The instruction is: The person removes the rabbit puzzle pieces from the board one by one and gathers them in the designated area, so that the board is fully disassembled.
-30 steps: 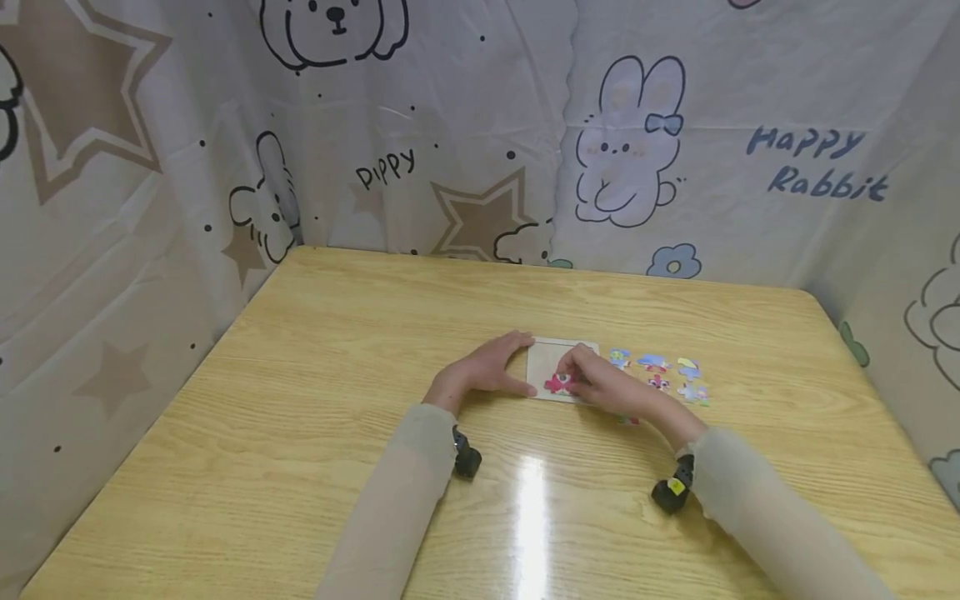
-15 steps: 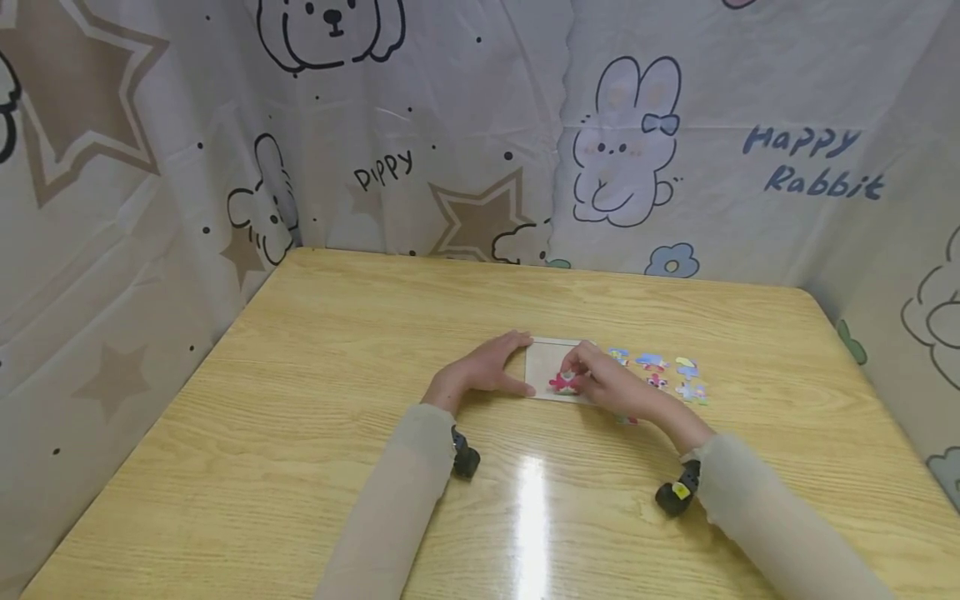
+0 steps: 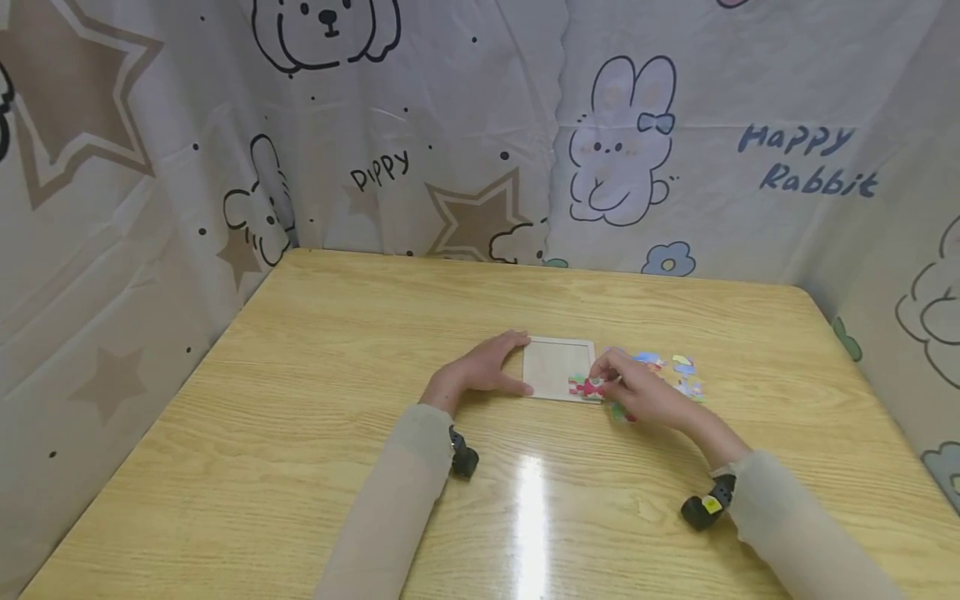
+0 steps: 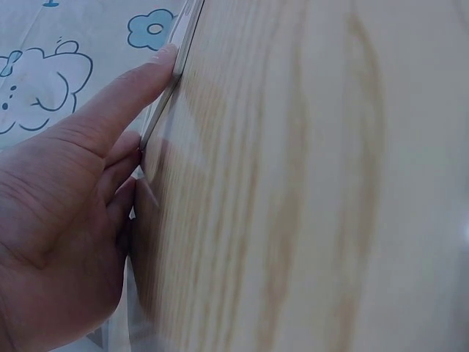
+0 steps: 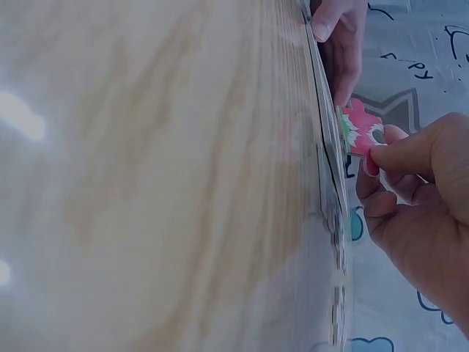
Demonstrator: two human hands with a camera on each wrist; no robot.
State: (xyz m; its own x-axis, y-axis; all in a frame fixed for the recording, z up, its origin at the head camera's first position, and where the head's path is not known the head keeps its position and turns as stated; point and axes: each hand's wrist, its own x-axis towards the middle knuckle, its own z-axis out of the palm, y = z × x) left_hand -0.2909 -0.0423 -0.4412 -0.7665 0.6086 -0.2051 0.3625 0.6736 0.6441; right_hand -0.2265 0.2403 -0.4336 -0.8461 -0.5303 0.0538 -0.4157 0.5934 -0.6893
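A shallow wooden puzzle tray lies flat on the table. My left hand spans its left edge, thumb at the near corner and fingers at the far one; in the left wrist view the thumb rests along the tray's edge. My right hand pinches a red, white and green puzzle piece between thumb and fingers over the tray's near right corner. The right wrist view shows this puzzle piece tilted up. Within the tray's frame only bare wood shows.
Several loose puzzle pieces lie on the wooden table right of the tray, some hidden by the right hand. One green and red puzzle piece lies just below that hand. A printed curtain surrounds the table's back and sides.
My right hand has moved right with the puzzle piece, from mid-tray to its near right corner, and the piece has turned. The left hand stays on the tray.
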